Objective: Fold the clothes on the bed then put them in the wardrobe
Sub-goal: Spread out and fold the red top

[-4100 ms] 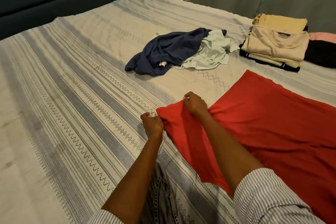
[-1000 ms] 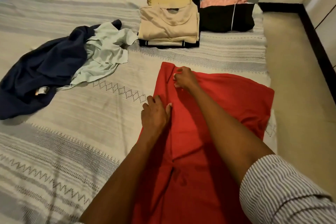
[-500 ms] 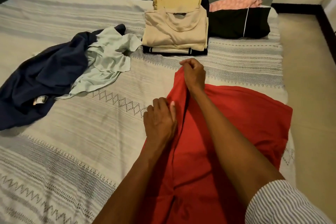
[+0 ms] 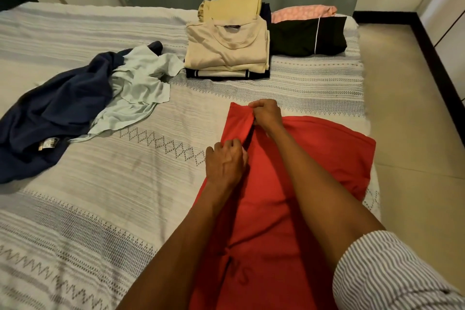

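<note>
**Both hands on the red garment's folded edge**

Your right hand point(image 4: 268, 114) pinches the far end of the red garment point(image 4: 314, 158), fingers curled tight over a narrow fold of the cloth. Your left hand point(image 4: 225, 162) sits nearer you on the same fold, fingers bent round its edge, so each grip is closed on red fabric. The garment is smooth, thin knit, lying long and flat from 6 o'clock up to the middle of the bed point(image 4: 100, 196), its right side reaching close to the mattress edge at 3 o'clock.

The bedcover is a pale woven sheet with grey bands, zigzag and diamond patterns. At 9 to 10 o'clock a navy garment point(image 4: 55, 113) lies crumpled, a small label showing, with a pale mint top point(image 4: 141, 85) rumpled against and partly over it. At 12 o'clock stands a neat square stack of folded beige and cream clothes point(image 4: 226, 48) on a dark striped piece. Just beside it at 1 o'clock is a folded black garment point(image 4: 307, 38) with a thin white line, and a pink one point(image 4: 302, 12) behind.
</note>
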### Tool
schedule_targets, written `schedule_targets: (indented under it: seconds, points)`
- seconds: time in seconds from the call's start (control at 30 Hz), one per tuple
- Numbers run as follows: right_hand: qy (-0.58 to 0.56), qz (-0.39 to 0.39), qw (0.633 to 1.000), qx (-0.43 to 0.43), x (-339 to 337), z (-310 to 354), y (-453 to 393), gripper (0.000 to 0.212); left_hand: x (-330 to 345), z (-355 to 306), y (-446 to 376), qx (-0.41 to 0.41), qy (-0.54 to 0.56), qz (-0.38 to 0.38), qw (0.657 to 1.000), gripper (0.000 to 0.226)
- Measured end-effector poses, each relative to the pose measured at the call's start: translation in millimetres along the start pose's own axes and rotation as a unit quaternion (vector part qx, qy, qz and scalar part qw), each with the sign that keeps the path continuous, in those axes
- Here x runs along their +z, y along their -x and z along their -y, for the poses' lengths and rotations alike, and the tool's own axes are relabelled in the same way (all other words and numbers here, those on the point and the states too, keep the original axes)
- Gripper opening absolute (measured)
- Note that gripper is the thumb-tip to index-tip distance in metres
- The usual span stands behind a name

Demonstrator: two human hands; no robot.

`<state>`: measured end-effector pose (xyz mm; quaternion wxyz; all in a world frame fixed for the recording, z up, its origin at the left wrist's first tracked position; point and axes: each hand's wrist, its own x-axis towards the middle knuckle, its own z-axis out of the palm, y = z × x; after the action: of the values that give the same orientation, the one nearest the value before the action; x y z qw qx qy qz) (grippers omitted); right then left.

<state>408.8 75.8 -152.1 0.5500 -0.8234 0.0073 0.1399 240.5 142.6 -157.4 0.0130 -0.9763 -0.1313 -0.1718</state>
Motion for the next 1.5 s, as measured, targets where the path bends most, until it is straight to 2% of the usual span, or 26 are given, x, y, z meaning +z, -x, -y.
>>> schedule_targets:
  seconds: [0.1,0.17,0.27,0.4,0.47,0.6,0.67,0.77,0.9,1.03,1.1,1.13,1.27,1.37,1.47,1.5]
  points:
    - [0.023,-0.099,0.994,-0.025,-11.2,2.3,6.3,0.021,-12.3,-10.3,3.5,0.054,0.11,-0.048,0.991,0.022]
    - [0.061,-0.127,0.99,-0.031,-18.9,-1.3,10.8,0.023,-12.8,-17.4,11.0,0.077,0.146,-0.024,0.986,0.033]
    - [0.171,-0.086,0.981,-0.033,-28.4,-12.3,15.9,0.025,-3.5,-18.5,19.4,0.066,0.172,0.076,0.98,0.051]
    - [0.189,-0.067,0.978,-0.051,-38.7,-22.9,17.1,0.024,1.0,-8.4,31.2,0.086,0.217,0.064,0.97,0.044]
    - [0.204,-0.056,0.976,-0.054,-41.1,-25.1,26.0,0.031,-0.8,0.0,40.2,0.091,0.216,0.06,0.97,0.036]
    - [0.306,-0.053,0.941,-0.133,-32.8,-24.9,59.9,0.039,-10.9,22.3,70.0,0.072,0.153,0.071,0.983,0.027]
    - [0.295,-0.031,0.942,-0.155,-26.1,-30.5,77.2,0.037,-17.4,25.8,89.3,0.065,0.11,0.075,0.989,0.025]
    - [0.255,-0.015,0.954,-0.154,-20.6,-42.9,129.5,0.027,-41.3,27.7,127.8,0.049,0.055,0.09,0.993,0.039]
    - [0.252,-0.001,0.961,-0.113,-19.8,-56.6,162.0,0.014,-49.4,20.9,152.3,0.038,0.002,0.103,0.994,0.051]
    - [0.276,0.037,0.959,-0.046,-20.9,-63.9,203.3,0.053,-67.3,17.5,185.4,0.005,-0.023,0.095,0.995,0.045]
    - [0.265,0.06,0.962,-0.01,-19.2,-65.2,203.6,0.063,-63.8,13.9,183.6,0.001,-0.035,0.101,0.994,0.035]
    - [0.272,0.071,0.96,-0.01,-19.3,-65.0,222.0,0.063,-72.7,12.7,198.7,-0.001,-0.032,0.078,0.996,0.03]
    - [0.243,0.125,0.96,0.056,-16.6,-62.0,234.0,0.048,-78.2,11.5,209.1,0.012,0.035,0.059,0.998,0.022]
    - [0.214,0.088,0.97,0.068,-23.3,-65.3,237.9,0.043,-84.9,11.4,212.5,0.034,0.094,0.074,0.992,0.019]
    - [0.222,0.058,0.971,0.07,-27.9,-63.8,240.8,0.029,-81.6,15.7,209.4,0.026,0.139,0.101,0.985,0.028]
    - [0.231,0.033,0.971,0.055,-27.7,-63.4,239.2,0.034,-80.9,18.2,208.5,0.034,0.163,0.096,0.981,0.031]
